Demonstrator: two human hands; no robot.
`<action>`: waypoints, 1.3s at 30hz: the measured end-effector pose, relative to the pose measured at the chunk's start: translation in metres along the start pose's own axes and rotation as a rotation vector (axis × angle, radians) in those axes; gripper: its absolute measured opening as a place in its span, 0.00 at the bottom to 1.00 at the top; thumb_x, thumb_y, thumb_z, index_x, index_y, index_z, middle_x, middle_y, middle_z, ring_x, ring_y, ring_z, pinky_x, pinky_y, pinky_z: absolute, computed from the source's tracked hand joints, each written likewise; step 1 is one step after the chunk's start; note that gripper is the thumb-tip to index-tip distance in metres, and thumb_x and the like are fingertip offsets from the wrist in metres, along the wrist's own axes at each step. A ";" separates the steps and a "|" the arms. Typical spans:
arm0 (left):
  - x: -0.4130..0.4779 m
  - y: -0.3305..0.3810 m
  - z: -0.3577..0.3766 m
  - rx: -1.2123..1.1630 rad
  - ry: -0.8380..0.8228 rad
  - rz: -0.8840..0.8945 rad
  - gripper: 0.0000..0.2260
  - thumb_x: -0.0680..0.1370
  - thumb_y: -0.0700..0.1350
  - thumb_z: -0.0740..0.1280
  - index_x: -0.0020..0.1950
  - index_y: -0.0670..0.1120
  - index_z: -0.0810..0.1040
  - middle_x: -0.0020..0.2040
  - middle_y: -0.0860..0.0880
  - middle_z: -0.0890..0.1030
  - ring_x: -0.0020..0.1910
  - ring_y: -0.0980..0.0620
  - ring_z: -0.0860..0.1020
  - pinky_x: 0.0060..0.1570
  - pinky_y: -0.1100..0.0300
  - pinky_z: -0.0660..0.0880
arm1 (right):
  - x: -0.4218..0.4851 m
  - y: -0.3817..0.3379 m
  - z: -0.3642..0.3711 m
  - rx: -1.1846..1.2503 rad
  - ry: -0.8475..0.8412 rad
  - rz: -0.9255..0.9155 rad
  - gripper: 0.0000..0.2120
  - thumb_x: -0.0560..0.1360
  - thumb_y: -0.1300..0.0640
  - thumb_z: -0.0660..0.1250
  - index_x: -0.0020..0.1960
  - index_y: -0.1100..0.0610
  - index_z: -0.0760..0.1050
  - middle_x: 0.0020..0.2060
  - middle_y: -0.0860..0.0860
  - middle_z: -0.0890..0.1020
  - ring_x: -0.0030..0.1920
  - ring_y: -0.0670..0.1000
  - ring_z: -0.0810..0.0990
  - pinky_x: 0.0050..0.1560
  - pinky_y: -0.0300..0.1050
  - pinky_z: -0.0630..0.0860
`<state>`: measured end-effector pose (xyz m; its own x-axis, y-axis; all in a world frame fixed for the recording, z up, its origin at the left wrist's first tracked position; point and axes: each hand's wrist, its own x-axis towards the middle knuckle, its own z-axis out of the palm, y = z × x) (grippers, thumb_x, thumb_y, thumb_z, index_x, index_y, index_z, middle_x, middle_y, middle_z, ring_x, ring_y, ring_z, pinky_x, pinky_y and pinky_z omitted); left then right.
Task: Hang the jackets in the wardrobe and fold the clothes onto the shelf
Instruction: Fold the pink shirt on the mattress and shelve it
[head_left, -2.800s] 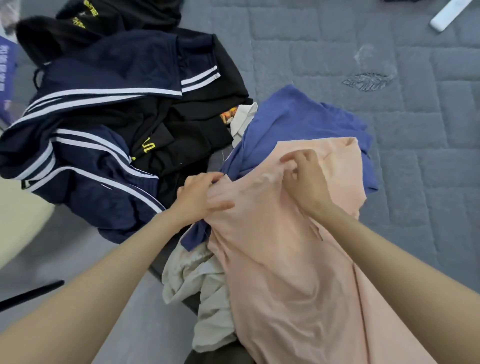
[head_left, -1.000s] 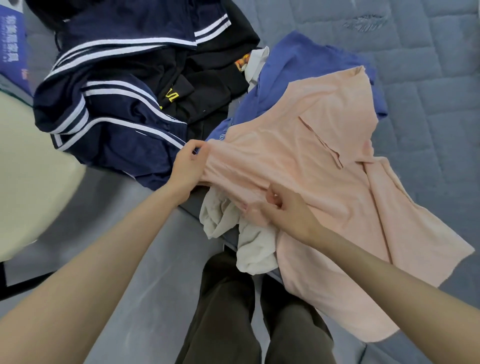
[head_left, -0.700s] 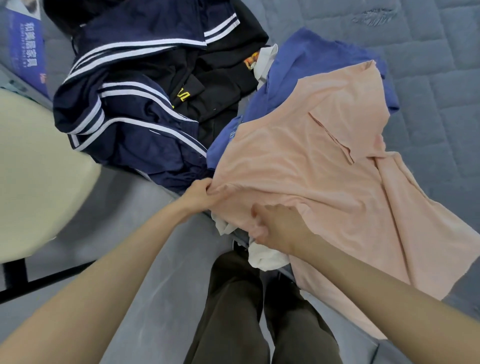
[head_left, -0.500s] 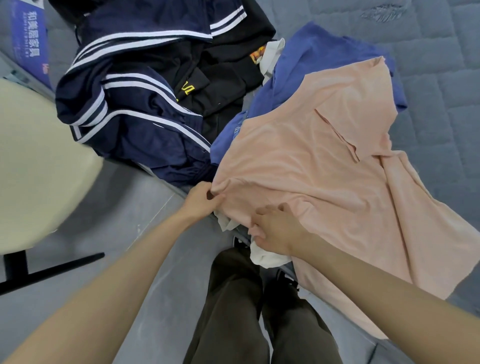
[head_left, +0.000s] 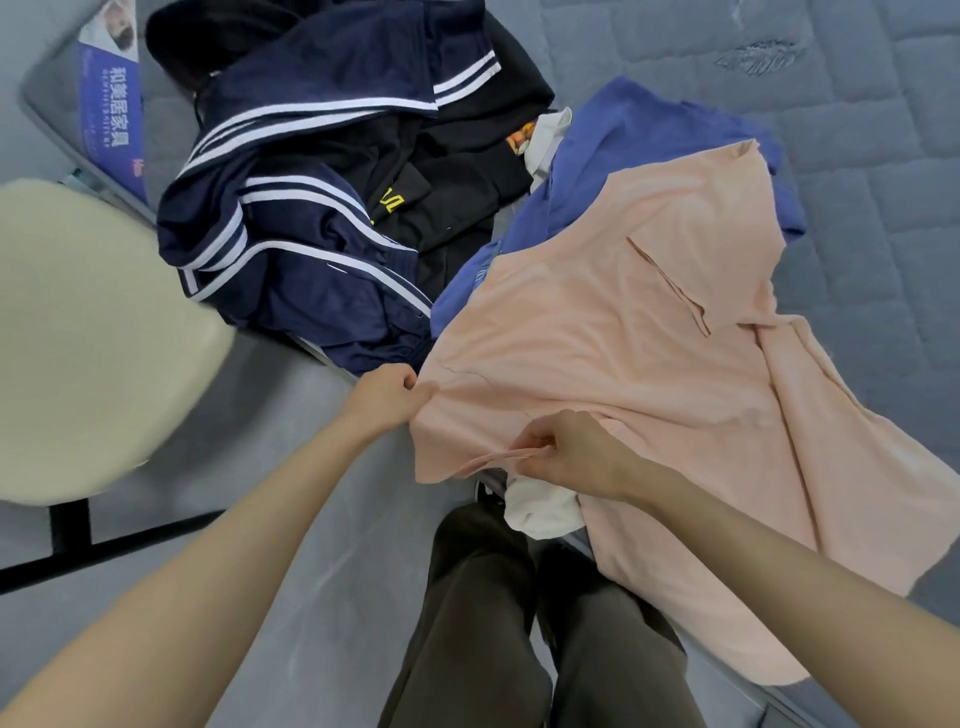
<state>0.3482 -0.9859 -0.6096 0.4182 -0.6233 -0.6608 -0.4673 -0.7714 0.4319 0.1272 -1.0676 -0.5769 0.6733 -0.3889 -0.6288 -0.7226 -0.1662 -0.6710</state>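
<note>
1. A peach shirt (head_left: 623, 322) lies spread on a grey quilted mattress (head_left: 857, 156). Its near part hangs over the mattress edge toward the person.
2. The left hand (head_left: 387, 397) is at the shirt's near-left corner, thumb and fingers pinching the cloth there. The fabric is drawn into small creases at the pinch.
3. The right hand (head_left: 571, 457) is at the shirt's near edge, just right of the left hand. Its fingers are curled around a raised fold of the hem.
4. A blue garment (head_left: 649, 119) lies under the far part of the shirt and shows past its far and left sides.
5. A white garment (head_left: 540, 512) hangs out from under the shirt's near edge, directly below the right hand.
6. Left of the shirt lies a crumpled navy jacket with white stripes (head_left: 311, 270), its near side close to the left hand.
7. A black garment with yellow lettering (head_left: 441, 176) lies to the far left of the shirt, between the navy jacket and the blue garment.
8. A cream chair seat (head_left: 88, 312) stands well to the left of the shirt, beyond the navy jacket.
9. A blue label with white characters (head_left: 111, 114) sits on the mattress side, to the far left of the shirt.
10. The person's dark trousers (head_left: 478, 623) show below the shirt's near edge, above the grey floor (head_left: 291, 467).
</note>
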 end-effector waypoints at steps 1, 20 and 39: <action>0.001 0.006 -0.001 -0.028 -0.009 -0.017 0.16 0.78 0.49 0.63 0.35 0.45 0.63 0.35 0.47 0.69 0.38 0.48 0.67 0.38 0.56 0.62 | -0.002 0.001 -0.003 0.011 0.030 0.007 0.03 0.70 0.56 0.71 0.43 0.54 0.82 0.32 0.43 0.79 0.32 0.37 0.73 0.34 0.29 0.67; 0.061 0.107 0.046 0.152 0.088 0.254 0.21 0.78 0.44 0.60 0.71 0.46 0.67 0.70 0.47 0.69 0.68 0.43 0.63 0.57 0.55 0.57 | 0.002 0.098 -0.047 0.617 0.550 0.531 0.22 0.75 0.53 0.68 0.64 0.56 0.62 0.56 0.54 0.74 0.50 0.53 0.76 0.47 0.46 0.72; 0.072 0.086 0.032 0.156 0.258 0.098 0.13 0.77 0.57 0.62 0.50 0.50 0.79 0.47 0.48 0.81 0.55 0.41 0.73 0.52 0.50 0.63 | 0.076 0.073 -0.081 0.155 0.605 0.328 0.24 0.73 0.56 0.64 0.68 0.52 0.63 0.61 0.54 0.70 0.57 0.57 0.73 0.52 0.49 0.70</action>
<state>0.3132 -1.0928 -0.6393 0.5398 -0.7211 -0.4343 -0.6209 -0.6895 0.3729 0.1132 -1.1830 -0.6416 0.1864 -0.8402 -0.5093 -0.8126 0.1595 -0.5605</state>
